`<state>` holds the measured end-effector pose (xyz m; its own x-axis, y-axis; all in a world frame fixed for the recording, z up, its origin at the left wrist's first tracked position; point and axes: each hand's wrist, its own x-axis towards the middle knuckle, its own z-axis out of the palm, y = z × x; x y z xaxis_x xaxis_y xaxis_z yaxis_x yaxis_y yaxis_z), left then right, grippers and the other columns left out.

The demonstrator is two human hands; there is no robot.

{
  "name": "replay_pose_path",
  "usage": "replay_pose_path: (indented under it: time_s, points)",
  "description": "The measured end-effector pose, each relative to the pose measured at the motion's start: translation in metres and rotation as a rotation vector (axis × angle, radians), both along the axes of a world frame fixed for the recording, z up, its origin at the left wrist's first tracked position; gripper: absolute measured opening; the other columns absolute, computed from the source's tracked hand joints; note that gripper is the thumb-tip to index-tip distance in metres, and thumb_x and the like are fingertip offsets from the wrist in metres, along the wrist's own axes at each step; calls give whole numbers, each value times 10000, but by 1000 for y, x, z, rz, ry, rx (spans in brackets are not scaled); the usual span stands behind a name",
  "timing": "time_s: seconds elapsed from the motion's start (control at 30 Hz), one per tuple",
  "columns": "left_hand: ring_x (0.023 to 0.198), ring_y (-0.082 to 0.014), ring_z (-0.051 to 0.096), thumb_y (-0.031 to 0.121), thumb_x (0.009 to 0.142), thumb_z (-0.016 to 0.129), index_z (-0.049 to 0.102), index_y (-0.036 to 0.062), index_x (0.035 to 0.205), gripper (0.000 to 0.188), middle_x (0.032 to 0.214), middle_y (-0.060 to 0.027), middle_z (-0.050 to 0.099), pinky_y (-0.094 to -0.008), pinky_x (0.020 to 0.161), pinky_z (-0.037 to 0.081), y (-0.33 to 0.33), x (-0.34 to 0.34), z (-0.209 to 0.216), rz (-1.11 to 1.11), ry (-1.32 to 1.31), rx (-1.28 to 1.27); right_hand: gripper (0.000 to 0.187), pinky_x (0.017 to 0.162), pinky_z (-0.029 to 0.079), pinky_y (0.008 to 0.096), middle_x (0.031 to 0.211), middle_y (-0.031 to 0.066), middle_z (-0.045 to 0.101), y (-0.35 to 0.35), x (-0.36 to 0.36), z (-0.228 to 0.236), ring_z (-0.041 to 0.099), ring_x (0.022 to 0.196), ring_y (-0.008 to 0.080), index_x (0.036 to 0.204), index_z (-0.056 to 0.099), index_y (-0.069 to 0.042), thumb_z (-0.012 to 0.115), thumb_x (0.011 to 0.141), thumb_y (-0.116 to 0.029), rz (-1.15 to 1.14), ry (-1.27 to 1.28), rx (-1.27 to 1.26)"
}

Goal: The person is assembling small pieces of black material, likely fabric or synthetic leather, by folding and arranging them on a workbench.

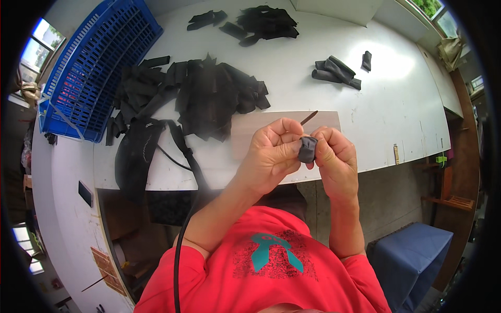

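Observation:
My left hand (pixel 274 154) and my right hand (pixel 336 159) meet above the table's near edge. Between their fingertips they pinch a small dark cloth piece (pixel 308 149), folded over and bunched. A thin brown pointed stick (pixel 309 117) sticks out beyond my left fingers. Its lower end is hidden, so I cannot tell which hand grips it. Just past my hands a pale wooden board (pixel 250 130) lies flat on the white table. To its left spreads a large heap of black cloth strips (pixel 203 94).
At the left stands a blue plastic crate (pixel 99 62). More black pieces (pixel 266 23) lie at the back, and several rolled ones (pixel 336 72) at the right. A black cable (pixel 180 250) runs past my left arm. A phone (pixel 85 193) rests left; a blue-covered stool (pixel 412 250) stands lower right.

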<state>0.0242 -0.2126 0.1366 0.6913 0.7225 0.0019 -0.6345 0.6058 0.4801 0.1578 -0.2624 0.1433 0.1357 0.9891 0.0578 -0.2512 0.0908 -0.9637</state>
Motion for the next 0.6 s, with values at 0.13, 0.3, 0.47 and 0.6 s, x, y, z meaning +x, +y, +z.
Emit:
replay_pose_path:
  time_s: [0.13, 0.3, 0.47, 0.6]
  points:
    - [324, -11, 364, 0, 843, 450, 364, -41, 1107, 281, 865, -151, 562, -137, 305, 280, 13, 5, 35, -398, -498, -50, 194, 487, 316, 185, 637, -19, 444, 10, 11, 48, 378, 549, 52, 710, 484, -31, 519, 854, -156, 142, -82, 184]
    - [309, -8, 323, 68, 893, 381, 383, -22, 1188, 309, 943, -171, 578, -167, 292, 249, 42, 26, 8, -312, -369, -398, 231, 454, 267, 186, 607, -23, 434, 44, 45, 20, 338, 519, 48, 698, 498, -44, 513, 860, -208, 127, -16, -80]
    - [324, -17, 313, 66, 887, 378, 503, 9, 1069, 228, 690, -57, 580, -167, 317, 231, 44, 25, -72, -367, -358, -576, 218, 469, 273, 192, 626, -24, 448, 43, 46, -67, 346, 526, 57, 673, 488, -88, 564, 831, -218, 224, 313, -321]
    - [327, -14, 290, 47, 858, 436, 516, 25, 981, 148, 540, 14, 477, -164, 321, 209, 62, 32, -74, -165, -97, -650, 209, 479, 289, 191, 631, -26, 458, 63, 58, -70, 373, 549, 55, 693, 513, -83, 570, 828, -233, 225, 264, -357]
